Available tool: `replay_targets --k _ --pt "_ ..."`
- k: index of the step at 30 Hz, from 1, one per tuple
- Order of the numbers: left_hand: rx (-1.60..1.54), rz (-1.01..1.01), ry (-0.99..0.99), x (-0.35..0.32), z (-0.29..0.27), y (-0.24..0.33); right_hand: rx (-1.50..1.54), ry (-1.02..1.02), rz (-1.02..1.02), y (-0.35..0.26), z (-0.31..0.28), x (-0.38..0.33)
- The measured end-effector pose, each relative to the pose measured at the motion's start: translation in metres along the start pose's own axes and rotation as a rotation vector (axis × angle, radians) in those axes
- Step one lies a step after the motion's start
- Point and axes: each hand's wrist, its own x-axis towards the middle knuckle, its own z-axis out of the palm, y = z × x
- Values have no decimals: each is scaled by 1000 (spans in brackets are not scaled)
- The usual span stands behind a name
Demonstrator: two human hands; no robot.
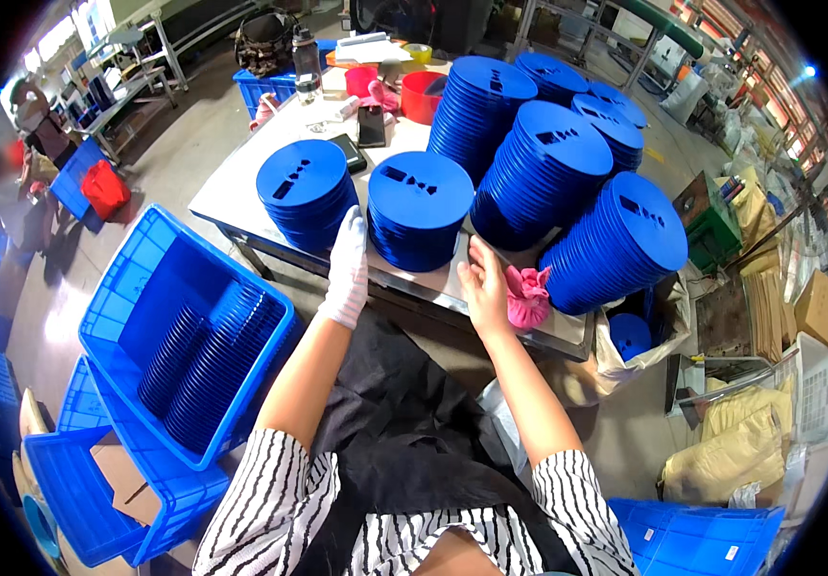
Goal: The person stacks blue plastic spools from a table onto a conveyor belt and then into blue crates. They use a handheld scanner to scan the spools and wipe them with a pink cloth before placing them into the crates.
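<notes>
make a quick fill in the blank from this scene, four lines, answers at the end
1. The left hand is gloved, while the right hand is ____.
2. The stacked discs on the table are coloured ____.
3. The cloth bundle beside the right hand is ____.
4. The crate holding more discs stands on the person's ____ side.

Missing words: bare; blue; pink; left.

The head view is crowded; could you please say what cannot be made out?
In the head view:
- Left hand: any contact with the leftmost stack, covered by the hand.
- Rear right stack: base, hidden by the nearer stack.
- Pale bag: contents beneath its blue disc, hidden by it.
- Lower-right blue bin: cut off by the lower edge.
</notes>
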Motion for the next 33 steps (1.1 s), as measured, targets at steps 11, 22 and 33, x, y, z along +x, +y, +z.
replay_targets --k 11,22,33 --pt "-275 -242 89 42 5 -26 -224 333 -236 -7 42 76" --pt "562 683 -33 -51 -7 -74 -708 -714 -147 20 214 324" --pt "417 524 28 -39 -18 -65 -949 -942 115 148 268 365"
